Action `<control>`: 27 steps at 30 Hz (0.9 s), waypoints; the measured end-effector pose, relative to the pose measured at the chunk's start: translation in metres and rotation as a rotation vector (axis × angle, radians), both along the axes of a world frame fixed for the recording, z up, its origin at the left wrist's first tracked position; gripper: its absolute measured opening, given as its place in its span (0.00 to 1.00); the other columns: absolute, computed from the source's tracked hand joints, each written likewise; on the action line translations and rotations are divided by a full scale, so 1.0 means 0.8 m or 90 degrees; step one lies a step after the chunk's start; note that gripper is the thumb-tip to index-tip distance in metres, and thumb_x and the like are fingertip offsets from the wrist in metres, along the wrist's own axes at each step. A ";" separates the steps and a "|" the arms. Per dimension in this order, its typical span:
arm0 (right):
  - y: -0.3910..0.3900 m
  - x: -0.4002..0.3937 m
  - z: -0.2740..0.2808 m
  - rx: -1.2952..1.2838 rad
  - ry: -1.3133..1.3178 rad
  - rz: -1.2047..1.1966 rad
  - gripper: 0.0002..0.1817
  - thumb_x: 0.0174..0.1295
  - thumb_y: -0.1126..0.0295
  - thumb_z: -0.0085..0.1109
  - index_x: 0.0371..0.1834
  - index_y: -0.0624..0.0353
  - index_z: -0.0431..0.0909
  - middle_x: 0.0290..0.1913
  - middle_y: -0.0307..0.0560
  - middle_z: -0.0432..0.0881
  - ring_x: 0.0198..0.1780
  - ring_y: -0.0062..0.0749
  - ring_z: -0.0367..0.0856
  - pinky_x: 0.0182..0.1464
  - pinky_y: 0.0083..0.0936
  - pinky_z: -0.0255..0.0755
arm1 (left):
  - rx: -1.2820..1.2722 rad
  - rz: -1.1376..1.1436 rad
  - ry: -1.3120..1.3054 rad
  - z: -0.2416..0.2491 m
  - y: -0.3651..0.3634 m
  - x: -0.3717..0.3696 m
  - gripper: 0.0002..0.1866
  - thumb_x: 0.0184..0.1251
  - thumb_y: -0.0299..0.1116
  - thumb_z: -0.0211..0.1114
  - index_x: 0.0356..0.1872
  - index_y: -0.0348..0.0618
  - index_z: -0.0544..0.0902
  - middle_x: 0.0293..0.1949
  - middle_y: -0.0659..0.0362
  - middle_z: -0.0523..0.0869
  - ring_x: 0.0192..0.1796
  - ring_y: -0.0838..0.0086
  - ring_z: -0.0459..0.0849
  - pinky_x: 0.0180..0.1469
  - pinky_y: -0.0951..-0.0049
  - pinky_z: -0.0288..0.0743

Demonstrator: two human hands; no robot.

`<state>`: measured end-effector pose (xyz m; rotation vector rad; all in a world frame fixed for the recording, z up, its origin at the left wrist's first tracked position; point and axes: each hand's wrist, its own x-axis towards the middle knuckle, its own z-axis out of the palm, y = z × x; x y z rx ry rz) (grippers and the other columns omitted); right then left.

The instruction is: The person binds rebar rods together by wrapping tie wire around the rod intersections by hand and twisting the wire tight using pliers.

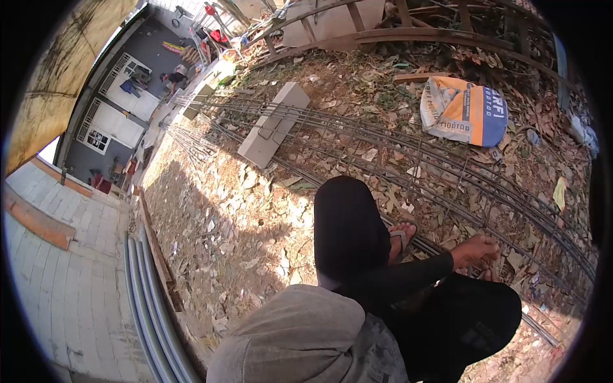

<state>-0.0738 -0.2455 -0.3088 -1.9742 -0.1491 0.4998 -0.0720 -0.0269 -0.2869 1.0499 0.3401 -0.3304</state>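
My left hand point(474, 251), at the end of a black sleeve, is beside a long steel rebar cage point(421, 150) with thin crossing ties. Its fingers are curled together, and whatever they hold is too small to make out. Just below it, my right hand point(488, 274) shows only in part behind my black-clad knee point(491, 313); its fingers are mostly hidden. Loose rebar rods point(539, 327) stick out past that knee. Near my other knee, my sandalled foot point(402, 237) rests by the bars.
A pale block point(274, 124) lies under the bars further along. Beyond the cage is a mortar sack point(464, 112). A wooden ladder-like frame point(415, 33) runs along the top. Grey pipes point(150, 306) lie at the left. Another person point(175, 78) bends near the house. Dry leaves cover the ground.
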 end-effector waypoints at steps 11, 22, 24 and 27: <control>-0.014 0.049 0.037 -0.029 -0.011 0.023 0.23 0.83 0.52 0.55 0.65 0.58 0.84 0.42 0.47 0.89 0.40 0.29 0.85 0.44 0.30 0.77 | 0.710 -0.183 -0.341 0.052 0.025 0.019 0.15 0.73 0.37 0.68 0.34 0.34 0.93 0.28 0.52 0.91 0.31 0.66 0.91 0.38 0.57 0.83; -0.009 0.049 0.132 0.023 -0.319 -0.053 0.16 0.81 0.64 0.61 0.63 0.61 0.87 0.51 0.53 0.91 0.48 0.26 0.85 0.53 0.27 0.78 | 0.170 -0.466 -0.092 0.150 0.040 0.084 0.17 0.75 0.38 0.71 0.56 0.39 0.92 0.47 0.51 0.92 0.46 0.65 0.91 0.48 0.62 0.85; -0.005 0.048 0.160 -0.033 -0.414 0.043 0.14 0.81 0.68 0.60 0.62 0.62 0.87 0.51 0.53 0.92 0.50 0.25 0.85 0.57 0.27 0.77 | 0.180 -0.534 -0.093 0.150 0.048 0.092 0.20 0.77 0.40 0.71 0.60 0.37 0.90 0.56 0.46 0.89 0.56 0.61 0.89 0.55 0.61 0.86; -0.013 0.058 0.154 -0.039 -0.398 0.132 0.15 0.82 0.70 0.56 0.64 0.63 0.85 0.54 0.56 0.92 0.59 0.39 0.89 0.63 0.36 0.78 | 0.312 -0.585 -0.117 0.188 0.071 0.091 0.23 0.76 0.43 0.72 0.64 0.40 0.88 0.65 0.44 0.85 0.65 0.58 0.85 0.63 0.60 0.82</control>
